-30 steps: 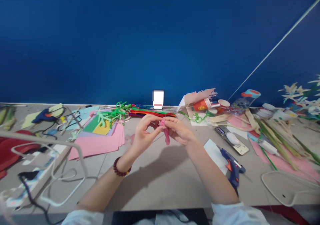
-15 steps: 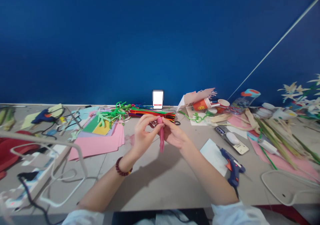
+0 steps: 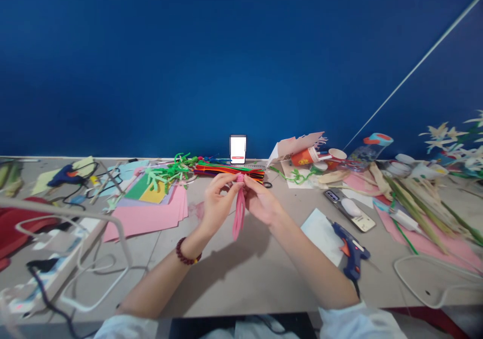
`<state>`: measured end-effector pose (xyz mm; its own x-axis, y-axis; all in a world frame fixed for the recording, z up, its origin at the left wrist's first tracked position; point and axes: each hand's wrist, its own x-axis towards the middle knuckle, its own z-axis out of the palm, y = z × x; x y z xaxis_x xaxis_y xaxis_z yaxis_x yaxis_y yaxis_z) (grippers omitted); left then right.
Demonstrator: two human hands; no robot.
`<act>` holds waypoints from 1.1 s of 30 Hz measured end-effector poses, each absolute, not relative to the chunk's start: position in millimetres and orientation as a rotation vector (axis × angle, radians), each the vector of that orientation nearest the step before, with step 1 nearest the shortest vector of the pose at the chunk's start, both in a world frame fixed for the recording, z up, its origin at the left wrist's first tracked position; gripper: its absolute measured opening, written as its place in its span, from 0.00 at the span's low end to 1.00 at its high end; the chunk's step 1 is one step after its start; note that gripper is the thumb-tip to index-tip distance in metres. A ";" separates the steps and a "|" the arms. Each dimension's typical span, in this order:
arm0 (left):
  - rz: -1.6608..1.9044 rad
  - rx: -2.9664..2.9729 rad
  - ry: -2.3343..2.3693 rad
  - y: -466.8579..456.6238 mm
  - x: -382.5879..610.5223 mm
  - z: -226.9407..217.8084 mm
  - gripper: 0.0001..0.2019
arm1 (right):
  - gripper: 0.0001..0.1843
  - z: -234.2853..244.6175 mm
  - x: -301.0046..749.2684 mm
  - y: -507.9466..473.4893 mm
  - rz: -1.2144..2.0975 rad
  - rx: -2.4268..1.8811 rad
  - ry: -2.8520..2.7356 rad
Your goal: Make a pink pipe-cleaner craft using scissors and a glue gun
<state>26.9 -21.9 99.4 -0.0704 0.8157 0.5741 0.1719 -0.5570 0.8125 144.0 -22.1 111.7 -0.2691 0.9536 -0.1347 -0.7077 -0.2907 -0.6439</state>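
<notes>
While the fingertips of the left hand and right hand pinch the top of 1 slender pink looped bundle, its lower end hangs over the grey tabletop. Beyond lie long multicoloured stems; rightward, 1 blue-and-orange plastic glue gun.

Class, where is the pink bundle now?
In the head view, the pink bundle hangs just below centre, pinched by left hand and right hand, over the table.
</notes>
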 end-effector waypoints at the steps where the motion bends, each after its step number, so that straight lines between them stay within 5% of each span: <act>1: 1.637 1.672 1.070 -21.6 27.2 97.9 0.08 | 0.13 110.0 143.7 -21.5 1.776 -0.626 -0.565; 33: 1.378 1.076 0.949 -14.8 20.3 106.6 0.14 | 0.09 92.7 133.1 -21.4 1.153 -0.807 -0.850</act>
